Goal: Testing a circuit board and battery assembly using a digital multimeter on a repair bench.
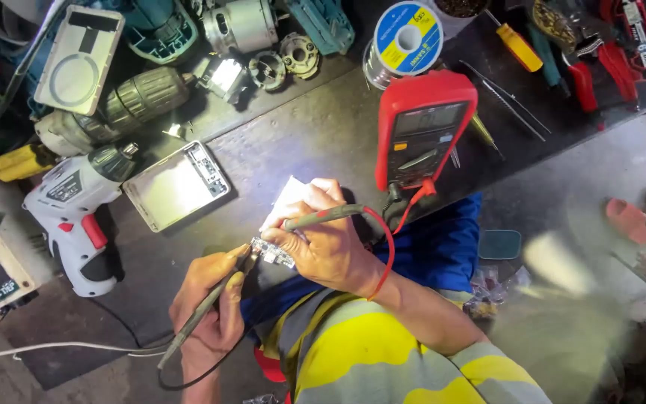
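My left hand (207, 310) grips a black test probe (214, 295) whose tip touches a small circuit board (272, 254). My right hand (323, 243) holds that board together with a white flat piece (285, 198) and pinches a red-wired test probe (323, 215) against it. The red lead (389, 247) loops round my right wrist and runs up to a red multimeter (422, 127) lying just beyond my right hand on the dark workbench (315, 135).
A white cordless drill (72, 217) and an open silver device shell (177, 185) lie left of my hands. Motor parts (241, 26), a solder spool (407, 36), a yellow screwdriver (517, 46), tweezers (510, 97) and red pliers (585, 71) line the far edge.
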